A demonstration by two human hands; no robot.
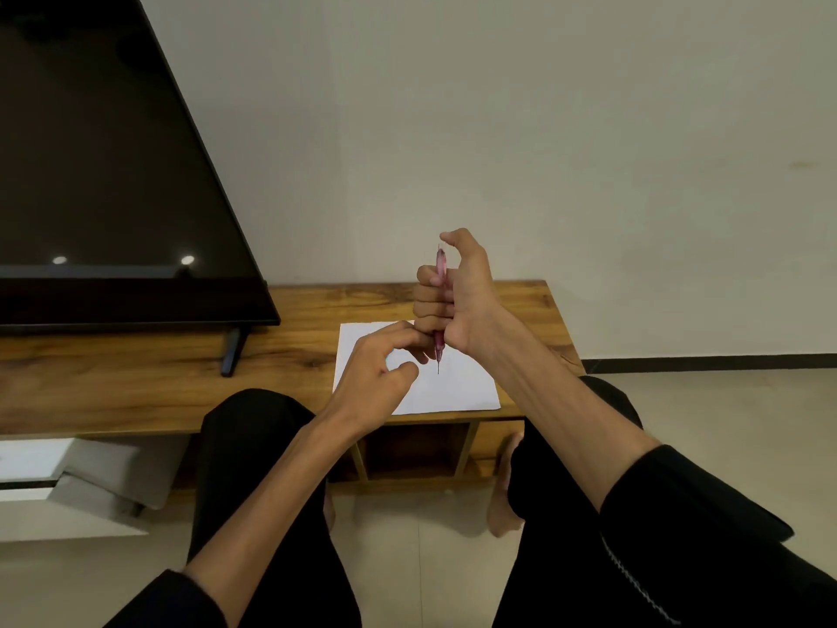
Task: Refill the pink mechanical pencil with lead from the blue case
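Note:
My right hand (457, 301) is closed in a fist around the pink mechanical pencil (440, 265), which it holds upright above the table. The thumb is lifted just over the pencil's top end. The thin tip points down over the white paper (453, 387). My left hand (376, 378) is curled just left of the pencil's lower end, with its fingertips close to the tip. A small sliver of pale blue, the blue case (388, 357), shows between the left thumb and fingers. The rest of the case is hidden in the hand.
The paper lies on a low wooden table (181, 383) against a pale wall. A large dark TV (113, 174) stands on the table's left part, its foot (233, 351) left of the paper. My knees and bare feet are in front of the table's open shelf (416, 451).

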